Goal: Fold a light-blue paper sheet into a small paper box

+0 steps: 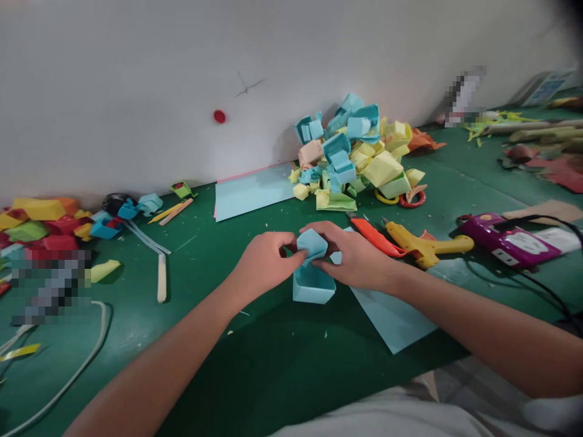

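Between both hands is a small folded light-blue paper piece (312, 244), pinched by the fingertips. My left hand (268, 258) grips its left side with thumb and fingers. From the right, my right hand (350, 252) closes on the same piece, its thumb below. Just under the piece, on the green table, stands an open light-blue paper box (314, 292); whether the piece touches it I cannot tell. A flat light-blue paper sheet (392, 321) lies beneath my right forearm. Part of the folded piece is covered by the fingers.
Folded paper boxes (350, 145) are heaped against the wall, and more coloured pieces (43, 224) lie at left. Right of my hands are a red cutter (377, 237), a yellow glue gun (423, 244) and a purple corded device (507, 240). A white cable (102, 340) curls at left.
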A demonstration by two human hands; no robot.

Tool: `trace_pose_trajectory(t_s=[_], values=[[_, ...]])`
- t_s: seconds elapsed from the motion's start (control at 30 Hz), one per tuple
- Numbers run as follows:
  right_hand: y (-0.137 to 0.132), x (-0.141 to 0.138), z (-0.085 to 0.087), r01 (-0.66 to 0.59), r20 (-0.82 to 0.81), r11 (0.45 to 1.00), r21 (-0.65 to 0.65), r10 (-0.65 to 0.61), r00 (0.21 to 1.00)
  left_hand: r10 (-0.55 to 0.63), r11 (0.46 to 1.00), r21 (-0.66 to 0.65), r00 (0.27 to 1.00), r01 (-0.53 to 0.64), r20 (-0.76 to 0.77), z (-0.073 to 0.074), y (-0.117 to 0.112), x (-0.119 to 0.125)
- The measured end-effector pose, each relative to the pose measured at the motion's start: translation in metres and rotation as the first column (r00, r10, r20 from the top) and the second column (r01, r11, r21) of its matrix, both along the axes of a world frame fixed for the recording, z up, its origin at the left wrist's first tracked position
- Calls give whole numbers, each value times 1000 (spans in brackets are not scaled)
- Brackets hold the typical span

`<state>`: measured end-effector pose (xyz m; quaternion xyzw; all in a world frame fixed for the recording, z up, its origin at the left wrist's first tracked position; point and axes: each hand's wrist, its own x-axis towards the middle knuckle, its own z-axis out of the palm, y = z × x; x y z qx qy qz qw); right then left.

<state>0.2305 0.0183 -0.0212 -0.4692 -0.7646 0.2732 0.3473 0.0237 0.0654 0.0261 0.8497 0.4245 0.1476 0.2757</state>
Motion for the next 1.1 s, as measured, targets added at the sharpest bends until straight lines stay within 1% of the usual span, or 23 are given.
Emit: trace_pose_trajectory(t_s=[0.1, 0.2, 0.37, 0.47, 0.6, 0.67, 0.77, 0.93, 1.03, 1.1], values=[[-1, -1, 2, 29, -4, 1000, 11, -29, 1000, 2, 1000, 8, 1000, -2, 24, -1, -1, 2], [0, -2, 2, 63, 15, 998, -15, -63, 998, -5, 1000, 1, 998, 5, 60, -4, -2, 3], [1, -3, 1, 139, -40, 988, -73, -142, 989, -47, 997, -61, 991, 55, 122, -9, -4, 0], [2, -3, 3, 144, -78, 986, -78, -150, 986, -37, 998, -46, 997, 40, 73, -11, -5, -1], [1, -5, 2, 125, -107, 988, -89, -134, 985, -8, 1000, -10, 1000, 8, -20, -8, -7, 0], [1, -6, 0, 139, -108, 987, -79, -147, 983, -8, 1000, 29, 999, 9, -43, -7, -9, 2], [1, -8, -2, 165, -98, 985, -50, -169, 981, 2, 997, 82, 1000, 0, -29, -7, -10, 2], [1, -8, -3, 127, -117, 992, -20, -128, 985, -10, 990, 141, 1000, 9, 3, -16, -11, 0], [2, -7, -4, 92, -94, 995, 41, -88, 992, -77, 987, 148, 995, 67, 66, -20, -9, -3], [2, -6, -3, 77, -76, 994, 76, -71, 995, -131, 986, 118, 984, 117, 118, -20, -8, -4]])
